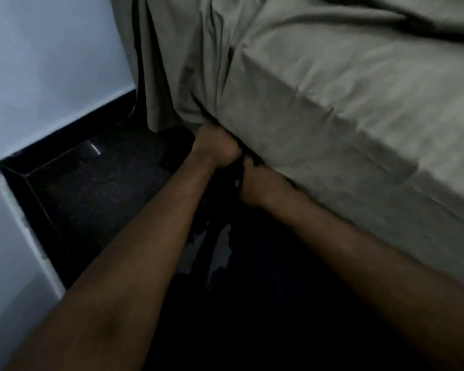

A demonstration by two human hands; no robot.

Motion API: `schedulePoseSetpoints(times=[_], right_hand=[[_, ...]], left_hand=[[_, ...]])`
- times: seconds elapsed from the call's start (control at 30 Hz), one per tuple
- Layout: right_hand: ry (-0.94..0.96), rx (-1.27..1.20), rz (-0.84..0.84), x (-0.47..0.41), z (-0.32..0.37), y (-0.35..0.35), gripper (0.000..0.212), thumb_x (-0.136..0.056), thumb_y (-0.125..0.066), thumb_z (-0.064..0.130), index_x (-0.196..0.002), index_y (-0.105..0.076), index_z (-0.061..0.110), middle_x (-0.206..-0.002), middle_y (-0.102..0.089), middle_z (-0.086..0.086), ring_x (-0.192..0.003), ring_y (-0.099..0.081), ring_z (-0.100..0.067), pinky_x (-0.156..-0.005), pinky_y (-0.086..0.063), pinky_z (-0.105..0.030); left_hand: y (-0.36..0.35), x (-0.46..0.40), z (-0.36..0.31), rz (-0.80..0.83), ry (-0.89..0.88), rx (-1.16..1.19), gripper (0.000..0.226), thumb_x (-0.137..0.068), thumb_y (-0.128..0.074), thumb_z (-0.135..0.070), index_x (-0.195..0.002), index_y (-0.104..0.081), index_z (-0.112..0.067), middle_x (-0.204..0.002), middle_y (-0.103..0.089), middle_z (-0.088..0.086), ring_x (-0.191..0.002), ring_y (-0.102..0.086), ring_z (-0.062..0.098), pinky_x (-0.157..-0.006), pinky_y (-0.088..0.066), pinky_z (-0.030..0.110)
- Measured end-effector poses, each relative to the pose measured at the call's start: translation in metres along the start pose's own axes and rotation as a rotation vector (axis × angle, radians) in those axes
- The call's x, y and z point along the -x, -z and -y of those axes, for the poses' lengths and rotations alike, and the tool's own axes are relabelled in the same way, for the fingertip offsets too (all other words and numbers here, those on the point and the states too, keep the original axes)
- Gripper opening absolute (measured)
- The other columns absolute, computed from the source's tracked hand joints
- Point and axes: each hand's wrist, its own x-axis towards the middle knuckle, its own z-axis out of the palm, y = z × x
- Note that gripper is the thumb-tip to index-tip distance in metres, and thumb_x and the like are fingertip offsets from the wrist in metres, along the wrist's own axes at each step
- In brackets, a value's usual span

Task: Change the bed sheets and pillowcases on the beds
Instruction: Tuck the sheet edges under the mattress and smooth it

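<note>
The sheet [332,84] lies pale grey-green over the bed [381,199], creased across the top and drawn down the near side; at the bed's corner it bunches into loose hanging folds that drop toward the floor [97,188]; the lower edge of the side panel runs just above a dark gap under the bed. Both hands work at that lower edge near the corner; the left hand [214,148] is bunched into a fist right under the hanging folds, its fingers curled and turned away, so whether its grip holds cloth I cannot tell; the right hand [255,188] sits just beside it, a little nearer, fingers curled in against the bottom of the sheet at the dark gap, and its grip too is hidden from me. Both bare forearms reach in from below, side by side. The floor is dark and speckled; a black skirting [65,129] lines a pale wall [46,57] to the left, forming a recessed corner; the whole view is dim and blurred.
</note>
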Motion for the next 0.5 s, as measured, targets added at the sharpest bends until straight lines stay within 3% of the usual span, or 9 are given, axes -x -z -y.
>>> schedulePoseSetpoints(times=[0.07,0.13,0.17,0.23,0.3,0.37,0.43,0.5], right_hand=[[0.051,0.051,0.001,-0.006,0.002,0.003,0.072,-0.102,-0.045,0.028,-0.158,-0.007,0.002,-0.165,-0.012,-0.020,-0.150,-0.021,-0.034,-0.120,-0.022,-0.039],[0.095,0.046,0.046,-0.015,0.010,0.000,0.071,-0.102,-0.042,0.023,-0.158,-0.002,0.003,-0.167,-0.002,-0.015,-0.154,-0.009,-0.030,-0.125,-0.013,-0.040],[0.088,0.061,0.017,-0.023,0.014,0.003,0.069,-0.103,-0.040,0.024,-0.158,-0.005,0.003,-0.167,-0.005,-0.016,-0.154,-0.009,-0.031,-0.125,-0.011,-0.042],[0.020,0.138,-0.197,-0.035,0.027,0.007,0.061,-0.104,-0.039,0.032,-0.154,-0.022,0.001,-0.160,-0.024,-0.023,-0.149,-0.021,-0.037,-0.123,-0.014,-0.046],[-0.016,0.167,-0.329,-0.035,0.039,0.013,0.060,-0.104,-0.040,0.041,-0.149,-0.031,0.002,-0.155,-0.034,-0.025,-0.145,-0.030,-0.039,-0.120,-0.018,-0.047],[0.050,0.205,-0.317,-0.037,0.037,0.001,0.069,-0.104,-0.040,0.045,-0.156,-0.019,0.006,-0.161,-0.025,-0.017,-0.147,-0.027,-0.034,-0.120,-0.021,-0.046],[0.109,0.307,-0.293,-0.038,0.030,-0.005,0.075,-0.104,-0.041,0.044,-0.159,-0.006,0.009,-0.166,-0.014,-0.011,-0.148,-0.026,-0.030,-0.121,-0.021,-0.043],[0.070,0.382,-0.290,-0.044,0.023,-0.004,0.076,-0.102,-0.045,0.042,-0.158,-0.009,0.005,-0.163,-0.021,-0.015,-0.145,-0.032,-0.032,-0.119,-0.024,-0.043]], left_hand=[[-0.010,0.009,0.018,-0.104,-0.012,0.014,0.031,-0.089,-0.052,-0.028,-0.085,-0.070,-0.003,-0.087,-0.070,0.025,-0.073,-0.067,0.041,-0.060,-0.047,0.038],[-0.001,0.022,0.025,-0.104,-0.039,-0.011,0.034,-0.093,-0.049,-0.030,-0.086,-0.069,-0.002,-0.089,-0.069,0.024,-0.077,-0.065,0.039,-0.060,-0.042,0.037],[0.005,0.019,0.032,-0.109,-0.040,-0.024,0.039,-0.094,-0.046,-0.032,-0.088,-0.069,-0.002,-0.092,-0.069,0.025,-0.080,-0.065,0.039,-0.063,-0.042,0.038],[0.008,0.008,0.047,-0.161,-0.021,-0.056,0.048,-0.091,-0.038,-0.036,-0.093,-0.069,0.000,-0.099,-0.069,0.027,-0.088,-0.065,0.041,-0.070,-0.045,0.041],[0.001,-0.015,0.057,-0.056,0.006,-0.009,0.051,-0.087,-0.038,-0.035,-0.095,-0.070,0.004,-0.101,-0.069,0.030,-0.089,-0.066,0.043,-0.073,-0.048,0.042],[-0.017,-0.043,0.070,0.000,-0.051,-0.034,0.050,-0.090,-0.043,-0.032,-0.108,-0.072,0.004,-0.113,-0.068,0.031,-0.100,-0.068,0.044,-0.085,-0.054,0.043],[-0.038,-0.073,0.095,0.217,0.022,0.001,0.060,-0.095,-0.041,-0.042,-0.142,-0.055,-0.008,-0.150,-0.048,0.020,-0.135,-0.049,0.035,-0.113,-0.037,0.039],[-0.036,-0.071,0.103,0.356,-0.013,0.021,0.074,-0.091,-0.032,-0.056,-0.146,-0.048,-0.009,-0.154,-0.045,0.014,-0.137,-0.045,0.032,-0.114,-0.031,0.036]])
